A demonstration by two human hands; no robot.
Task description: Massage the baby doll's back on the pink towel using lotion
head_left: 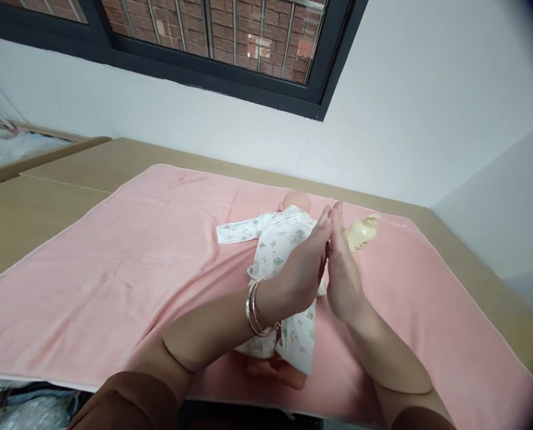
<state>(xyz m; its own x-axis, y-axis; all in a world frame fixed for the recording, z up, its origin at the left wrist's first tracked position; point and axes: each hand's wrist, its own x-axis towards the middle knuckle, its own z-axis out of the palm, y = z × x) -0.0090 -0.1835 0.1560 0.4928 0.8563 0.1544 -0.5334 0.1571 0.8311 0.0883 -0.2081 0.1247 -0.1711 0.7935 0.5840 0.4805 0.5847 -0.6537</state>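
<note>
My left hand (304,266) and my right hand (344,275) meet palm to palm above a baby doll, fingers stretched out straight. Nothing shows between them, though the inner palms are hidden. Bangles circle my left wrist. Beneath them the baby doll (273,254) lies on a pink blanket (114,269), dressed in a white printed top and trousers. Its bald head points to the wall and its bare feet toward me; no face shows. My hands cover its right-hand side. Just beyond my right hand, a pale yellow pump bottle (362,233) lies tilted on the blanket, partly hidden.
The blanket covers much of a wooden table (82,158) set against a white wall. A dark-framed window (212,65) with bars is above. At the left stands a wood-edged tray or bed (46,155) with white plastic. Clothes and clear plastic (33,412) lie below the near left edge.
</note>
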